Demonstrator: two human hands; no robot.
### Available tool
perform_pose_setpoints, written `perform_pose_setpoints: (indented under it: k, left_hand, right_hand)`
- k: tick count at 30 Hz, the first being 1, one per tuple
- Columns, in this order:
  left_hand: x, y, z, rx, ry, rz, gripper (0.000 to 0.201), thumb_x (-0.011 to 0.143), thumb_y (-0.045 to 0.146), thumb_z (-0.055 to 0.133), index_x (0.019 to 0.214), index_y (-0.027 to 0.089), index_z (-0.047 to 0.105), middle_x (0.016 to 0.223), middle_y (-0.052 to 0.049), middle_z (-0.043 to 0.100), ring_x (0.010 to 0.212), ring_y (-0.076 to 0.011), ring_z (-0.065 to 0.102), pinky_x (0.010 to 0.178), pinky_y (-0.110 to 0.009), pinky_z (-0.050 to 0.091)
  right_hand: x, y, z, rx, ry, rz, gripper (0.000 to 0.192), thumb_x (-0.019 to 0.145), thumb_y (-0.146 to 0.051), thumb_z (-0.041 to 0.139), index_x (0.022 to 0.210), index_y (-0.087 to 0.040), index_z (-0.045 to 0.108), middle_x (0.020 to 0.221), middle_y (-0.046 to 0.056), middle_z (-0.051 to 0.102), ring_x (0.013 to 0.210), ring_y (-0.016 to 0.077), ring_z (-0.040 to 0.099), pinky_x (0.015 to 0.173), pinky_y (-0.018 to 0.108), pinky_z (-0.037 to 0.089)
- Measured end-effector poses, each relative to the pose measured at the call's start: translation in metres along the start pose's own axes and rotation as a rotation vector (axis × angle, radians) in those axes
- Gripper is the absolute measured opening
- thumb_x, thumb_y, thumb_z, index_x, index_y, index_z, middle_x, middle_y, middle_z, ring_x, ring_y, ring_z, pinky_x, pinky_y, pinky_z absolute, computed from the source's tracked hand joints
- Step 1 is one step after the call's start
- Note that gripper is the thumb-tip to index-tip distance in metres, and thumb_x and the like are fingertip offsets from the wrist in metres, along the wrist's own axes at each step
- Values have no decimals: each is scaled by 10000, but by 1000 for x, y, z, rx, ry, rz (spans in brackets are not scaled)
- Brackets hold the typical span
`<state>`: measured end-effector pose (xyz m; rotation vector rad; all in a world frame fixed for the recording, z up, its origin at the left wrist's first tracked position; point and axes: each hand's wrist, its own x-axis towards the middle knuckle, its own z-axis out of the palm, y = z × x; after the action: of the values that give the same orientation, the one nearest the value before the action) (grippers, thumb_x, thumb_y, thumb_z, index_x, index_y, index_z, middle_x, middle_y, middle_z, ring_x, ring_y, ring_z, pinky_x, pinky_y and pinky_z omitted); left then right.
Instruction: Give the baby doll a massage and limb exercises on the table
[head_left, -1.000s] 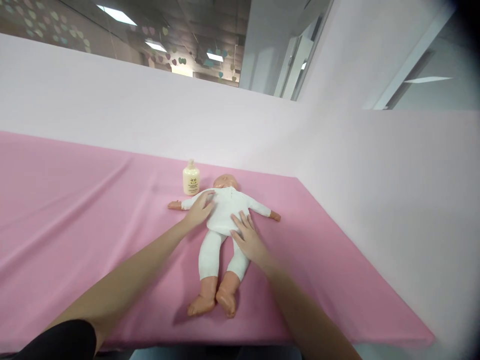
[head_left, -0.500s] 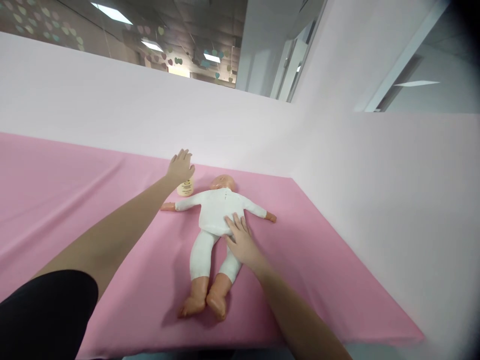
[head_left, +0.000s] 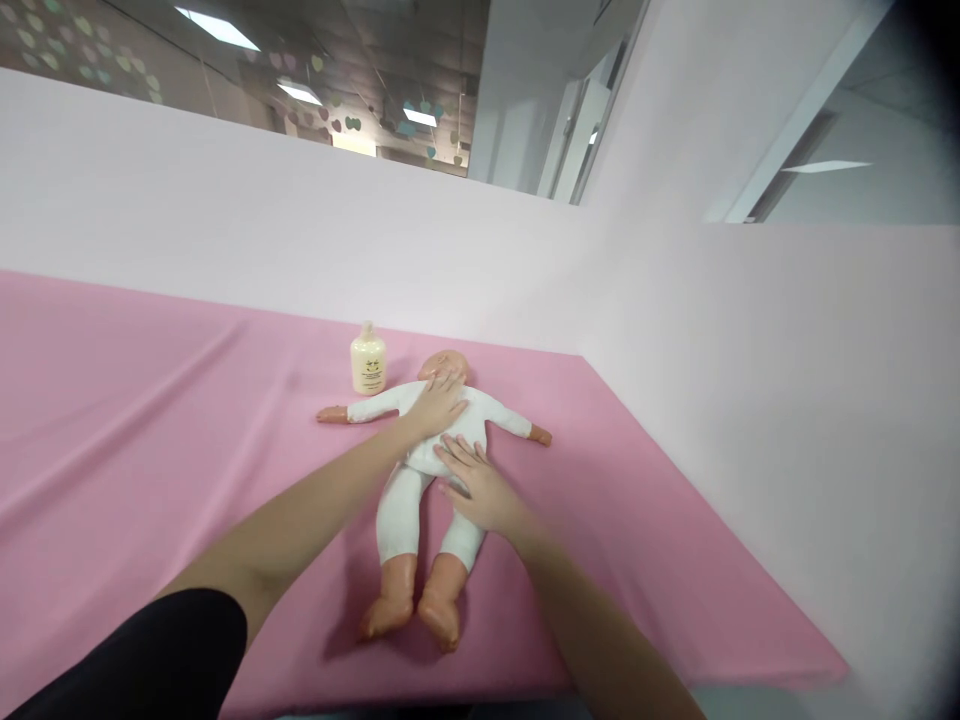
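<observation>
A baby doll [head_left: 472, 408] in a white outfit lies on its back, arms spread, head toward the wall and bare feet toward me. Across its chest rests my left hand [head_left: 439, 405], open with the fingers pointing to the doll's head. My right hand [head_left: 480, 488] is open too, its fingers on the doll's lower belly and its palm by the hip. Neither hand grips anything. Beside the doll's outstretched arm on the left stands a pale yellow bottle [head_left: 368, 362] with dark print on its front.
A pink cloth [head_left: 225, 430] with some creases covers the table; its front edge is near me. White walls [head_left: 225, 220] rise behind and to the right. Above the back wall is a window [head_left: 337, 70] showing ceiling lights and hanging hearts.
My left hand has come down and right from in front of the bottle onto the doll's chest, leaving the bottle in full view. My right hand has shifted only slightly.
</observation>
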<state>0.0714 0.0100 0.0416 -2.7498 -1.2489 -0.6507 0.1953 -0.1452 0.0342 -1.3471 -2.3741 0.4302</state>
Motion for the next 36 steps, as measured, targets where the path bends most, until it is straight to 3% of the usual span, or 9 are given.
perform_pose_setpoints:
  k: [5, 10, 16, 22, 27, 30, 32, 36]
  left_hand:
    - [-13, 11, 21, -10, -1, -105, 549, 926, 356, 299, 1422, 125, 327, 1503, -106, 276, 1412, -247, 178, 1141, -463, 144]
    - [-36, 9, 18, -29, -10, -165, 593, 935, 365, 252, 1458, 86, 228, 1526, -135, 178, 1415, -264, 158, 1132, -473, 165]
    - [-62, 14, 18, -31, -39, -249, 624, 931, 398, 248, 1457, 64, 216, 1519, -164, 184, 1412, -276, 165, 1135, -467, 159]
    - [-72, 20, 12, -8, -78, -147, 598, 929, 351, 254, 1448, 55, 243, 1516, -162, 191, 1415, -272, 153, 1136, -480, 142]
    - [-73, 22, 6, -19, -144, -68, 595, 896, 264, 281, 1449, 47, 237, 1522, -154, 180, 1418, -266, 136, 1136, -483, 132]
    - [-74, 21, 3, -46, -143, -27, 600, 890, 255, 301, 1457, 75, 226, 1522, -146, 195, 1415, -272, 148, 1129, -486, 145]
    - [-75, 19, 2, -62, -115, 35, 590, 882, 244, 330, 1447, 89, 266, 1506, -147, 251, 1405, -292, 174, 1122, -502, 144]
    - [-78, 12, 5, -59, -72, 207, 479, 878, 221, 363, 1332, 122, 479, 1352, -135, 506, 1365, -311, 269, 1118, -510, 123]
  right_hand:
    - [2, 1, 3, 37, 20, 52, 576, 940, -388, 312, 1457, -143, 238, 1512, 93, 248, 1414, 198, 206, 1173, 423, 161]
    - [5, -1, 10, 26, 43, 107, 595, 948, -404, 270, 1456, -97, 222, 1526, 111, 193, 1422, 194, 171, 1181, 397, 131]
    - [12, -1, 19, -42, 54, 245, 730, 933, -500, 246, 1457, -7, 123, 1533, 165, 101, 1436, 238, 58, 1174, 412, 117]
    - [34, 10, 27, -150, 174, 357, 761, 937, -511, 200, 1430, 68, 163, 1517, 229, 100, 1431, 283, 48, 1160, 436, 113]
    - [65, 22, 26, -199, 206, 398, 702, 945, -460, 201, 1435, 43, 184, 1515, 224, 147, 1429, 293, 84, 1149, 455, 113]
    - [78, 26, 22, -212, 212, 339, 653, 951, -432, 203, 1456, -20, 163, 1527, 185, 138, 1431, 274, 98, 1143, 481, 120]
    - [82, 26, 19, -229, 200, 215, 621, 951, -424, 230, 1467, -85, 166, 1539, 143, 129, 1434, 256, 92, 1144, 482, 124]
    - [84, 23, 16, -260, 145, -13, 491, 959, -378, 264, 1422, -233, 337, 1533, 21, 220, 1436, 261, 48, 1147, 499, 119]
